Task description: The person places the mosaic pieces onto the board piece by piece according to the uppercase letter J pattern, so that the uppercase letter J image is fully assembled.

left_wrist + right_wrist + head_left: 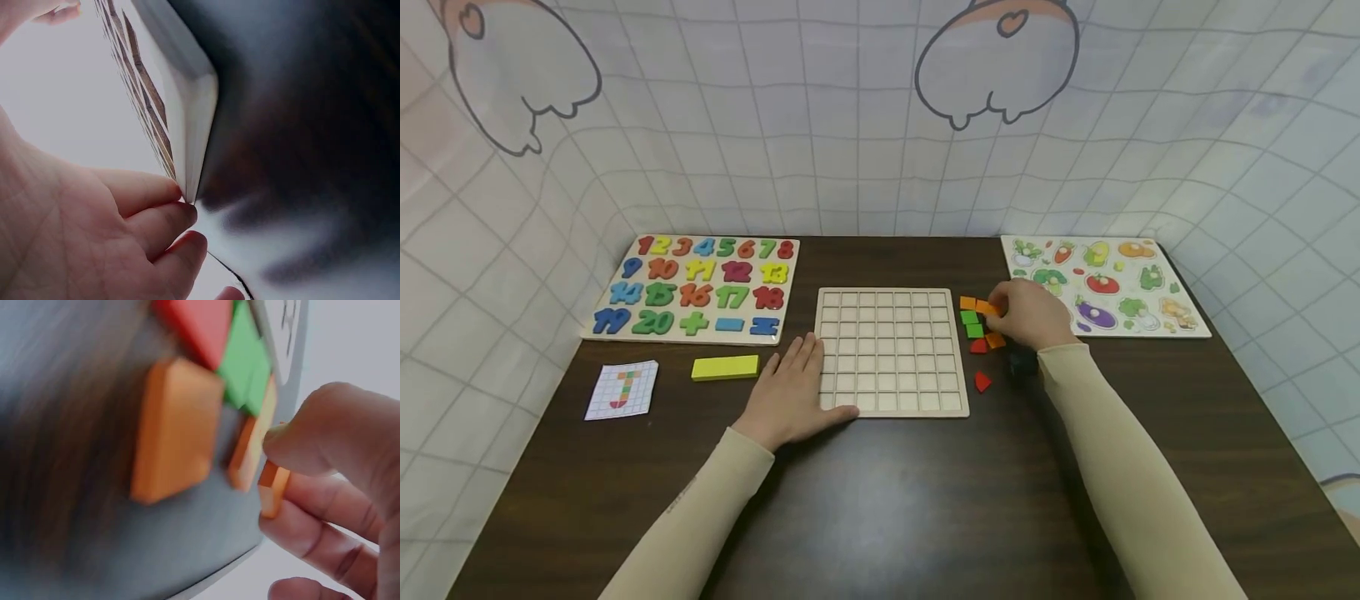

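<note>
My left hand (787,390) lies with straight fingers against the left edge of a wooden grid board (891,354), its thumb along the near edge. In the left wrist view, fingertips touch the corner of the board (199,100). At the board's right side, my right hand (1030,312) pinches an orange square tile (273,487) between thumb and fingers. Beside it lie two green tiles (972,324), a red piece (978,346) and more orange tiles (995,340). A second red piece (982,382) sits apart, nearer the front. Every visible cell of the grid is bare.
A number puzzle board (696,289) stands back left, a vegetable puzzle board (1101,287) back right. A yellow block (726,367) and a card with a J-shaped pattern (622,390) lie left of my left hand. A white grid-patterned curtain (850,167) surrounds the table's back and sides.
</note>
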A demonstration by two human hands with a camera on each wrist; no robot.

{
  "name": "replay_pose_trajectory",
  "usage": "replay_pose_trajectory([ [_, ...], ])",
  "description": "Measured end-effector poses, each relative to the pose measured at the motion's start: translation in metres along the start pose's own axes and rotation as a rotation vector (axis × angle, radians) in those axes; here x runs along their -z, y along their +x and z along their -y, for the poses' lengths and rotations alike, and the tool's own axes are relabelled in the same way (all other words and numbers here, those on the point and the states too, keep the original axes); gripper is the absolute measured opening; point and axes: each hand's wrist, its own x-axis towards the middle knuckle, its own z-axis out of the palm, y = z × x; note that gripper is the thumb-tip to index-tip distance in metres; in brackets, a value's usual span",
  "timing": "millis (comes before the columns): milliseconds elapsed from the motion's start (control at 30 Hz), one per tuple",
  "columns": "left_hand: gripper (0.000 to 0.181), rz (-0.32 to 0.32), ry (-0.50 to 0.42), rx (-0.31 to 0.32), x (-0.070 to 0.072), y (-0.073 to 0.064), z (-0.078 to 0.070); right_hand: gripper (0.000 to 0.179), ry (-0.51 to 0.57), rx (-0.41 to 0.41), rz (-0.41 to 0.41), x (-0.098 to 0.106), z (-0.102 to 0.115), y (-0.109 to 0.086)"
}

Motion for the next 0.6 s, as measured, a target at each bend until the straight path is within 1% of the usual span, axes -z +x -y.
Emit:
replay_pose_trajectory([
  [167, 0.12, 0.002, 0.0, 0.006, 0.002, 0.001, 0.0, 0.029, 0.068, 0.099, -0.021, 0.0, 0.017, 0.005],
  [367, 0.119, -0.003, 0.001, 0.007, 0.003, 0.0, 0.0, 0.028, 0.09, 0.175, -0.01, -0.008, 0.053, 0.016],
  [600, 0.119, -0.01, 0.003, 0.006, 0.002, 0.001, -0.001, 0.027, 0.1, 0.263, 0.061, -0.022, 0.101, 0.027],
])
